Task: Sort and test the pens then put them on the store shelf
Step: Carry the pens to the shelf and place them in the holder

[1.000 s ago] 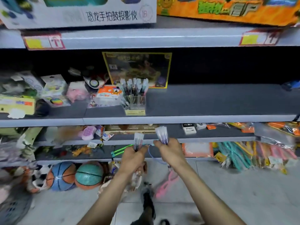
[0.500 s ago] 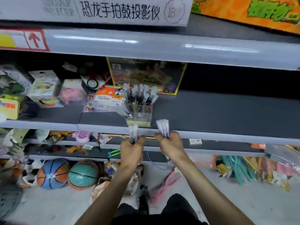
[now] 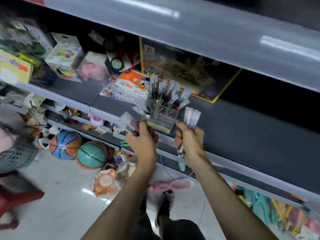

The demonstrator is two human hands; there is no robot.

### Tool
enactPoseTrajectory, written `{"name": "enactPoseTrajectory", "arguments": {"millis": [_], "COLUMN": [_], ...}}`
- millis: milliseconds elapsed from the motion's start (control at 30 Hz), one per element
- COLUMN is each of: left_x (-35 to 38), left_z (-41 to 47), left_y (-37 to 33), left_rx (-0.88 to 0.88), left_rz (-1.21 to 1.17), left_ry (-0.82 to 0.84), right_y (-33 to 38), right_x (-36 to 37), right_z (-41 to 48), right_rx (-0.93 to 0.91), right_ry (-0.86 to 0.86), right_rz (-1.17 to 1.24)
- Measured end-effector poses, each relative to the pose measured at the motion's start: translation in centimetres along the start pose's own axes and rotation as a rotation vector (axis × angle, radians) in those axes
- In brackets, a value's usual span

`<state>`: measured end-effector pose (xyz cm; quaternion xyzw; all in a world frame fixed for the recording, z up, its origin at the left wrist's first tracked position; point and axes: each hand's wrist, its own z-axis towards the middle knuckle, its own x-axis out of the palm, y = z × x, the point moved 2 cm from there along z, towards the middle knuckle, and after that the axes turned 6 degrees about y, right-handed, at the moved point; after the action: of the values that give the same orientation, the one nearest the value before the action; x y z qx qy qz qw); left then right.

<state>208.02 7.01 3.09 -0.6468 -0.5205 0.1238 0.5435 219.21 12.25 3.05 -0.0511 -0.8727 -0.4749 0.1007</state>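
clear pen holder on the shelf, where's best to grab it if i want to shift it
Probably by the low side walls of the clear pen holder, coming from the front. The pens fan out over its top, so a grip from above would likely knock them.

Left hand (image 3: 143, 141) and right hand (image 3: 190, 142) raised their pens (image 3: 192, 116) higher; both now flank the pen holder (image 3: 164, 118).

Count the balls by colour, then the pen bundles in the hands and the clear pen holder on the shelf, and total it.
Blue-and-orange basketball: 1
Teal-and-orange basketball: 1
Pen bundles: 2, the left bundle in the left hand, the right bundle in the right hand
Clear pen holder: 1
Total: 5
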Motion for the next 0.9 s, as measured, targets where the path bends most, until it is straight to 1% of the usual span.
{"name": "enactPoseTrajectory", "arguments": {"millis": [100, 167, 300, 433, 500, 633, 733, 800, 900], "left_x": [1.6, 2.5, 3.9, 4.8, 5.2, 5.3, 5.3, 5.2, 5.0], "left_z": [1.1, 1.6, 2.9, 4.9, 5.9, 7.0, 6.6, 6.0, 6.0], "left_y": [0.3, 0.5, 1.4, 2.0, 2.3, 2.6, 2.4, 2.3, 2.5], "left_rx": [0.107, 0.171, 0.236, 0.320, 0.383, 0.473, 0.614, 0.696, 0.722], "left_rz": [-0.110, -0.164, -0.206, -0.208, -0.134, 0.001, 0.274, 0.411, 0.472], "left_ry": [-0.085, -0.102, -0.119, -0.162, -0.149, -0.068, -0.027, -0.005, 0.033], "right_y": [0.1, 0.2, 0.6, 0.7, 0.6, 0.0, 0.1, 0.2, 0.2], "right_x": [0.2, 0.4, 1.3, 1.6, 1.4, 0.6, 0.7, 1.1, 1.5], "right_z": [1.0, 1.4, 1.9, 2.2, 2.4, 2.6, 2.4, 2.4, 2.4], "right_rx": [0.006, 0.008, -0.032, -0.064, -0.068, -0.095, -0.115, -0.121, -0.127], "right_ry": [0.005, -0.006, -0.035, -0.049, -0.051, -0.086, -0.121, -0.140, -0.150], "right_rz": [0.060, 0.125, 0.260, 0.298, 0.291, 0.240, 0.228, 0.240, 0.260]}}
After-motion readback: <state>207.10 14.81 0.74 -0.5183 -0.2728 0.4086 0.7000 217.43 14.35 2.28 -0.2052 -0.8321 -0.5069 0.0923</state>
